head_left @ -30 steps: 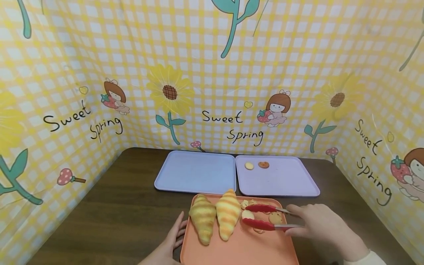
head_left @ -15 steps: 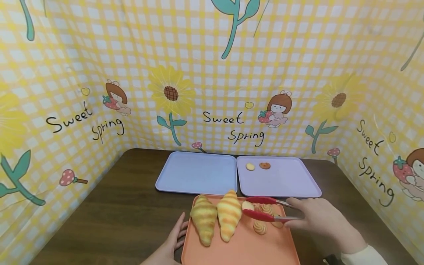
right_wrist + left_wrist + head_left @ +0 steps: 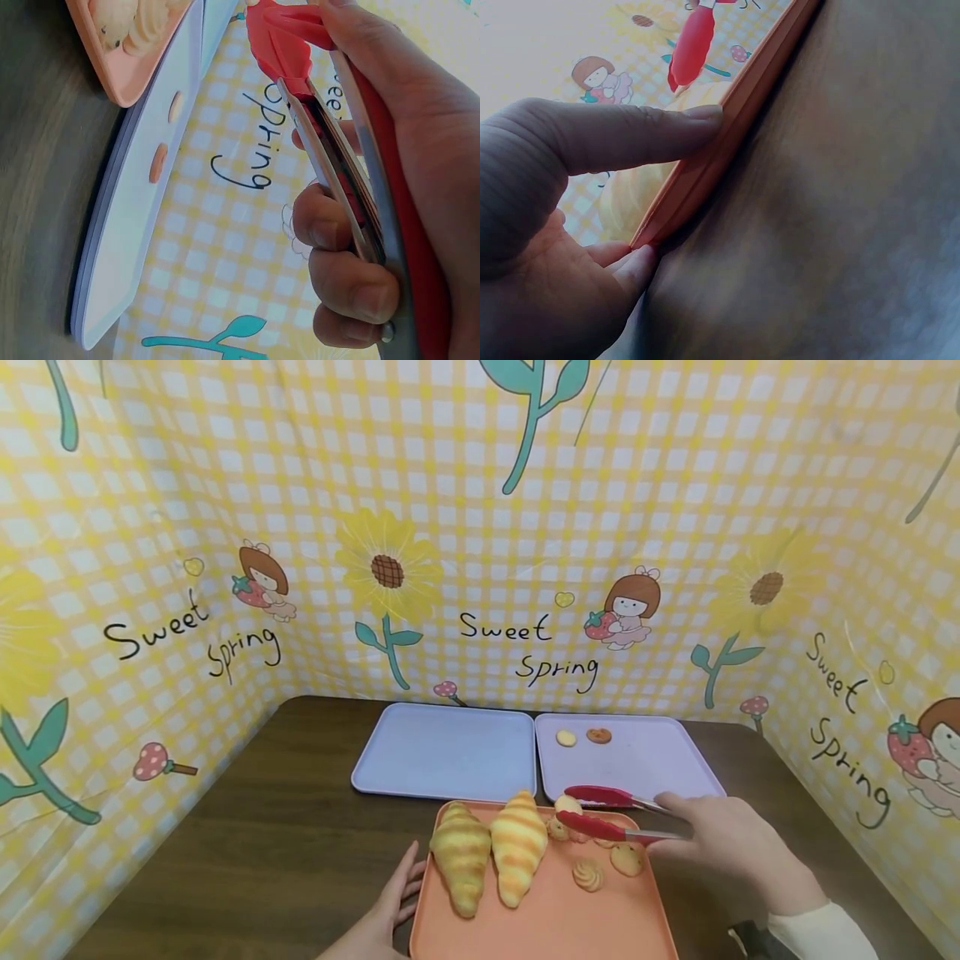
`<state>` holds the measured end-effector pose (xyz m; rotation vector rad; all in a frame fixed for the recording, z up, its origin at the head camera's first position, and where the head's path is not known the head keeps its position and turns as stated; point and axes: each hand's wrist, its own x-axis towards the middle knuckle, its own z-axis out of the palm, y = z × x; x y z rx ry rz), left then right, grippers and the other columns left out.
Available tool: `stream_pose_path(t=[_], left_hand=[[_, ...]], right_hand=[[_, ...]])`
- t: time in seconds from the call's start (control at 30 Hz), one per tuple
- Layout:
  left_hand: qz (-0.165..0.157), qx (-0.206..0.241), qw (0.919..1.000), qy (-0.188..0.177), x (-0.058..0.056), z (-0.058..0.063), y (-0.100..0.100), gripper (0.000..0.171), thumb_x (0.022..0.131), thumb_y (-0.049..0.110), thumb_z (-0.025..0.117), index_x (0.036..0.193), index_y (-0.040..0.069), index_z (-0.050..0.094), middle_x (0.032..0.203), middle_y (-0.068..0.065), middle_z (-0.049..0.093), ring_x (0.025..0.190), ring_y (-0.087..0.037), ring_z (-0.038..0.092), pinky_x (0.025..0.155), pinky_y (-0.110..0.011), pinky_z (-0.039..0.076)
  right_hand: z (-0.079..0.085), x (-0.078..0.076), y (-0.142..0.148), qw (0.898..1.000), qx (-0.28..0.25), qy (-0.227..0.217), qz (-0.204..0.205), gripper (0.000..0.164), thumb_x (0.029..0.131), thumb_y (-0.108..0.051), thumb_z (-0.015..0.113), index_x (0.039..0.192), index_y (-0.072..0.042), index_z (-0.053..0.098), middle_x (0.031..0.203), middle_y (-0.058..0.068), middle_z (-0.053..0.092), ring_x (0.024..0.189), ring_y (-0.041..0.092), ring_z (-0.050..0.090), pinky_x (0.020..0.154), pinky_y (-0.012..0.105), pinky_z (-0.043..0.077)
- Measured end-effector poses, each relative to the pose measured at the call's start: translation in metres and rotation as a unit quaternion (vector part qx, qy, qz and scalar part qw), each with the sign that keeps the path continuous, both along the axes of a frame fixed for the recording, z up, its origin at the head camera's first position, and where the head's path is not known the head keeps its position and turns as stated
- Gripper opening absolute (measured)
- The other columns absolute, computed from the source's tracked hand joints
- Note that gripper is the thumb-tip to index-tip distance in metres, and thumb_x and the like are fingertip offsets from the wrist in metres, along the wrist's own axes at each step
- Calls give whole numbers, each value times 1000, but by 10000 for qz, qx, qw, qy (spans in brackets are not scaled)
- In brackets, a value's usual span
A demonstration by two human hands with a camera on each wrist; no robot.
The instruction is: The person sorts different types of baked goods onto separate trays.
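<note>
My right hand [image 3: 723, 839] grips red-tipped metal tongs [image 3: 603, 793], fingers wrapped round the handles in the right wrist view. Between the tong tips shows a pale round cookie [image 3: 568, 805], above the far edge of the orange tray [image 3: 540, 927]. My left hand [image 3: 390, 893] rests against that tray's left side; in the left wrist view the straight thumb [image 3: 652, 135] lies over the rim and fingertips touch it lower down. Two croissants [image 3: 461, 860] lie on the tray's left half. A swirled cookie [image 3: 588, 875] and a round cookie [image 3: 626, 859] lie at right, with more partly hidden behind the tongs.
Behind the orange tray stand a blue tray [image 3: 450, 752] and a lilac tray [image 3: 637, 760], side by side. On the lilac one lie a pale cookie [image 3: 566, 738] and a brown cookie [image 3: 599, 736]. A yellow checked cloth [image 3: 480, 543] surrounds the dark table [image 3: 247, 827].
The tongs have risen toward the far edge of the orange tray, carrying the pale cookie with them. The cookies they had covered show more. My left hand stays at the tray's side.
</note>
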<state>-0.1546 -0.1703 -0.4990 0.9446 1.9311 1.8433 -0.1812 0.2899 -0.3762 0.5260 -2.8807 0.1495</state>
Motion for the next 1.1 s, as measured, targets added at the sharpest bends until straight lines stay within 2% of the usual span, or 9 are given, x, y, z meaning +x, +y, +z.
stream_pose_path(t=[0.1,0.17,0.23,0.33,0.37,0.6,0.7,0.93,1.1], left_hand=[[26,-22,9999,130,-2,-1,0,126,86,34,79,150,-7,-21,147,-48,5,137,-34,28,101,-22,37],[25,-29,9999,139,-2,-3,0,124,87,36,78,154,-1,-19,147,-47,6,135,-47,25,101,-23,38],[16,-17,9999,138,-2,-6,0,122,87,38,78,157,9,-17,148,-47,6,134,-53,23,101,-24,38],[11,8,9999,161,-2,-8,-1,118,87,38,78,158,24,-15,148,-46,6,134,-52,23,101,-24,38],[18,1,9998,173,-2,-7,0,118,87,38,78,158,22,-15,148,-46,6,134,-53,23,101,-24,38],[67,-18,9996,288,-1,-5,0,111,86,35,79,154,41,-9,147,-47,7,135,-44,26,102,-23,38],[62,33,9997,249,-3,-8,1,111,86,38,79,155,39,-8,147,-46,7,135,-43,26,102,-23,38],[-44,287,9992,273,-4,-14,2,103,85,47,76,153,46,-2,146,-48,5,132,0,32,102,-23,37],[-25,300,9988,387,-3,-13,2,104,85,45,77,153,48,-1,145,-49,6,131,3,32,101,-24,38]], right_hand=[[0,-4,4,10000,6,32,-21,58,76,-71,71,114,-27,67,89,-3,72,76,20,66,67,43,51],[-1,-6,6,10000,12,12,-19,60,77,-72,69,115,-26,67,90,-2,72,77,22,66,67,45,51],[-1,-9,8,10000,15,-24,-43,62,77,-73,69,116,-25,66,90,-2,72,76,23,66,66,46,51],[-3,-12,12,10000,45,-18,-58,61,77,-71,70,116,-25,65,88,-2,71,73,23,65,63,45,50],[-3,-13,13,10000,50,10,-60,59,77,-70,71,114,-25,65,86,-3,71,71,23,64,62,45,49],[-4,-20,19,9996,27,-27,-293,61,77,-72,69,114,-24,65,86,2,70,74,26,65,64,49,50],[-6,-24,22,9992,16,-52,-399,66,76,-74,68,117,-22,66,89,6,71,78,29,66,67,53,51],[-11,-30,29,9990,-30,98,-432,69,76,-70,71,119,-16,65,85,11,71,75,33,65,64,54,50],[-14,-37,35,9985,-53,68,-547,69,77,-72,70,118,-16,64,82,14,69,73,34,64,61,55,49]])
